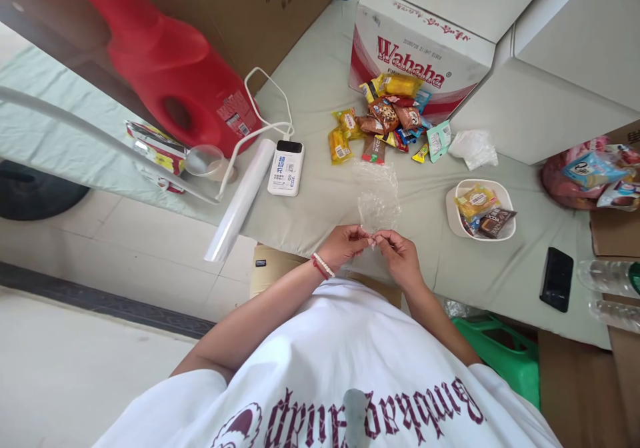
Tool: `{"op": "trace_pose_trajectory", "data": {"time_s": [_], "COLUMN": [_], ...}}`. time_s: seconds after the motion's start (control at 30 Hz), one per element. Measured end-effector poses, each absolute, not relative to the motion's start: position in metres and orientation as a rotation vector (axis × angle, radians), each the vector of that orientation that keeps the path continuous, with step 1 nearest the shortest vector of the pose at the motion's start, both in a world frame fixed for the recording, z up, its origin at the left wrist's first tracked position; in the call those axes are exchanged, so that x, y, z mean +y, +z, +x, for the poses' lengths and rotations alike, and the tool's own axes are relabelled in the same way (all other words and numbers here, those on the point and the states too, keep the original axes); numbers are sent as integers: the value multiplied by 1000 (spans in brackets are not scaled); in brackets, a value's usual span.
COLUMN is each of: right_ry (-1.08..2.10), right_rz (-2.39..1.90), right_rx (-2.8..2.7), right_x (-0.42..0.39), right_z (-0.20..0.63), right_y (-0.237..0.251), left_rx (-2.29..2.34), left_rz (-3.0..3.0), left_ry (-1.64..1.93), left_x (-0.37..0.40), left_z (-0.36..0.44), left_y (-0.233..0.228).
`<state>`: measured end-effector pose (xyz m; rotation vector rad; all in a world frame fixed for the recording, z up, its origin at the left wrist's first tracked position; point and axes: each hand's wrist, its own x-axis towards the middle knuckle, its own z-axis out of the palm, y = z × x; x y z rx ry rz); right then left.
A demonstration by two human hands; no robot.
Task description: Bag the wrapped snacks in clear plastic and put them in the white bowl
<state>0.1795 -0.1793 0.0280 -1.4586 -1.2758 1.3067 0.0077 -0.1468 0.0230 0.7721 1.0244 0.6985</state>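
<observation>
A clear plastic bag point(379, 195) lies on the pale green table cover, its near edge pinched between both hands. My left hand point(345, 245), with a bead bracelet at the wrist, and my right hand point(399, 253) meet fingertip to fingertip at that edge, near the table's front. Beyond the bag lies a pile of wrapped snacks point(385, 121). A white bowl point(481, 211) to the right holds two or three snack packets.
A Wahaha carton point(420, 55) stands behind the snacks. At the left are a red jug point(170, 75), a white power bank point(286, 168) with cable, and a plastic roll point(240, 201). A black phone point(556, 279), water bottles point(607, 278) and a green basket point(505, 358) sit right.
</observation>
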Motion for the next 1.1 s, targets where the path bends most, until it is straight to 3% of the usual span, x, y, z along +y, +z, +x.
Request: {"op": "trace_pose_trajectory", "data": {"time_s": [0.4, 0.73, 0.93, 1.1], "right_ry": [845, 105, 79, 305], "right_rz": [-1485, -1337, -1258, -1198], "right_rx": [-1632, -2017, -2071, -2001], "right_x": [-189, -197, -198, -202], "right_z": [182, 176, 177, 183], "right_y": [30, 16, 15, 21], "left_rx": [1035, 1130, 1112, 1062], "left_rz": [707, 563, 634, 605], "left_ry": [730, 793, 795, 760], "left_x": [-149, -157, -161, -160], "left_z": [4, -1, 2, 1], "left_y": [17, 20, 23, 21]}}
